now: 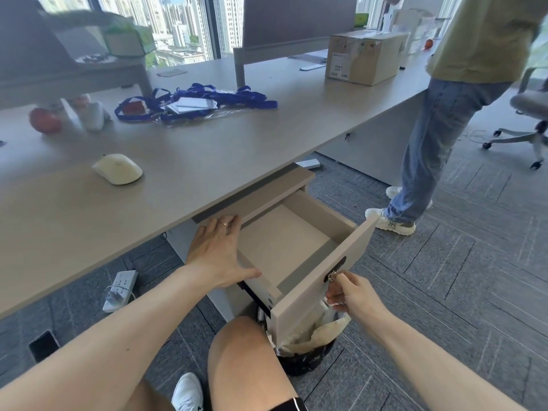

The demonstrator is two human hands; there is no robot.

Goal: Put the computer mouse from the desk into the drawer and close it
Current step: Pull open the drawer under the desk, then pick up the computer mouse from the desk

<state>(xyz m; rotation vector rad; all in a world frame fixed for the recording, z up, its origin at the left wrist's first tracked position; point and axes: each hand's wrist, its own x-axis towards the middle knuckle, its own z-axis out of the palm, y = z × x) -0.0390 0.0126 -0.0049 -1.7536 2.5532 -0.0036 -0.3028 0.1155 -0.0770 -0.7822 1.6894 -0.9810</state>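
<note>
While the mouse (117, 169) lies near the bench (207, 149) front edge, your left hand (218, 253) rests spread on the open drawer (323, 289); your right hand (353, 295) pinches its key (331, 277).

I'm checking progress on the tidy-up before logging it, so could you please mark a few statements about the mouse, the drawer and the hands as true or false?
1. The mouse lies on the desk. True.
2. The drawer is shut. False: it is pulled out, and its inside looks empty.
3. The right hand pinches something at the lock on the drawer's front panel. True; it looks like a key, though it is too small to be sure.
4. The left hand holds the mouse. False: it is open and empty, over the drawer's left side.
5. Blue lanyards lie inside the drawer. False: they are on the desk, beyond the mouse.
</note>
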